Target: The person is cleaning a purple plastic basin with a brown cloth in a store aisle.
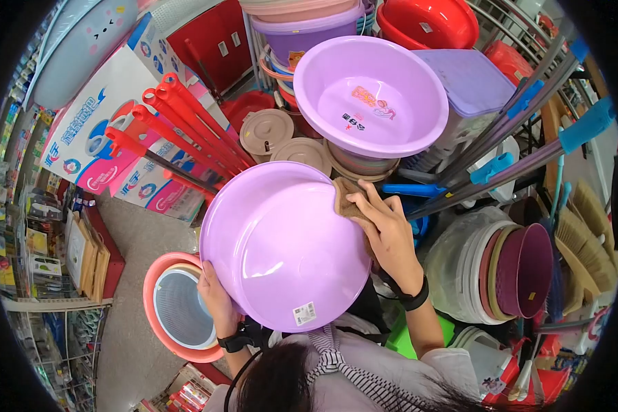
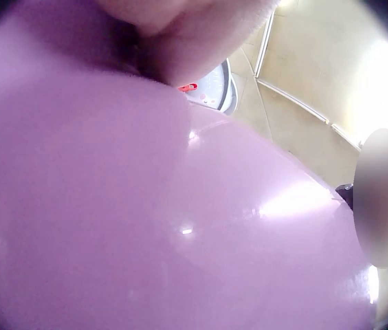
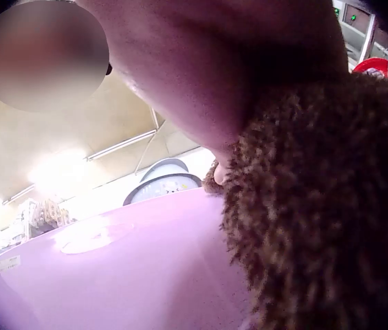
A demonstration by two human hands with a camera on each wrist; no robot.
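A light purple plastic basin (image 1: 288,254) is held tilted in front of the person's chest, with a white label (image 1: 304,314) low on its wall. My left hand (image 1: 216,292) grips its rim at the lower left; in the left wrist view the basin's smooth surface (image 2: 146,206) fills most of the picture. At the basin's upper right edge, my right hand (image 1: 390,237) holds a brown fluffy cloth (image 1: 350,198) against the plastic, fingers bent over it. The right wrist view shows the cloth's shaggy pile (image 3: 317,206) close up beside the basin.
Another purple basin (image 1: 405,130) sits on a stack just beyond. Red poles (image 1: 192,117) and printed cartons (image 1: 82,130) stand to the left, mop handles (image 1: 529,151) and nested bins (image 1: 522,271) to the right. A blue basket inside a pink tub (image 1: 159,259) is on the floor at lower left.
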